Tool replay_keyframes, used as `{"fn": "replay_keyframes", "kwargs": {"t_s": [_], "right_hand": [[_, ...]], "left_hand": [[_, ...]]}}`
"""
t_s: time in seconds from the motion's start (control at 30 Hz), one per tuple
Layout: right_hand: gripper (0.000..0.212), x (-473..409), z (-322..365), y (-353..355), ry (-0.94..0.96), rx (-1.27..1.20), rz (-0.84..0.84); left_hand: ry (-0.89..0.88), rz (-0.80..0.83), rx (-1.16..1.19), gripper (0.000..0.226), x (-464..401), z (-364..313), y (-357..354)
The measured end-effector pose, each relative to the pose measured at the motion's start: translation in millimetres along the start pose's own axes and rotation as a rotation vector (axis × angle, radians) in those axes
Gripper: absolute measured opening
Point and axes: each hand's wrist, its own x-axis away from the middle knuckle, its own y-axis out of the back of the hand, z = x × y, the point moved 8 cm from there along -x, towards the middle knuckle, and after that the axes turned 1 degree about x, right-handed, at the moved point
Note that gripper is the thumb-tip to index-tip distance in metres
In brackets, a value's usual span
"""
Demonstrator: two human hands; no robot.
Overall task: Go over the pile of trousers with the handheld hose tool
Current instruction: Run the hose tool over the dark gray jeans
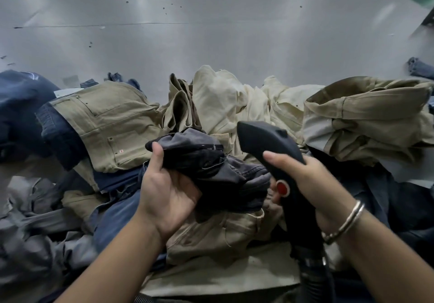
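Fingers [285, 161] of the right hand [310, 180] were wrapped tight around the handle of the black hose tool [265, 143], thumb lying along its top, with the red button [283, 188] showing just below the grip and the ribbed hose [312, 277] dropping off toward the near edge of the table [211, 44]. A silver bangle [347, 220] sat on that wrist. The left hand [169, 185] was palm up, thumb and fingers bunched on a dark grey pair of trousers [211, 161], lifted a bit off the pile of trousers [223, 119] and held right beside the tool's nose, not clearly touching it. The pile itself sprawled along the near side of the grey table: khaki trousers [110, 124] to the left, cream ones [225, 100] behind the tool, another khaki heap [366, 119] on the right, denim [21, 105] at the far left edge. That dark bundle hid whatever lay under it. The far half of the table was shiny grey with a few dark specks [164, 7].
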Motion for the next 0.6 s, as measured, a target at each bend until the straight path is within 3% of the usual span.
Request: {"fn": "replay_keyframes", "kwargs": {"t_s": [0.17, 0.27, 0.37, 0.53, 0.6], "right_hand": [[0.023, 11.7, 12.6, -4.4, 0.067, 0.225, 0.253], [0.007, 18.3, 7.1, -10.2, 0.076, 0.304, 0.305], [0.012, 22.3, 8.4, -23.3, 0.121, 0.310, 0.361], [0.008, 19.1, 19.5, -29.9, 0.203, 0.307, 0.295], [0.012, 16.2, 25.9, -16.9, 0.222, 0.277, 0.220]], "left_hand": [[0.028, -0.025, -0.028, 0.075, -4.0, -3.0, -2.9], [0.033, -0.056, -0.051, 0.071, -6.7, -7.9, -1.8], [0.075, -0.050, -0.078, 0.069, -3.7, 0.4, -4.2], [0.152, 0.008, -0.073, 0.066, 1.3, 9.5, -9.0], [0.147, 0.072, -0.099, 0.051, 2.2, -1.9, -11.9]]}}
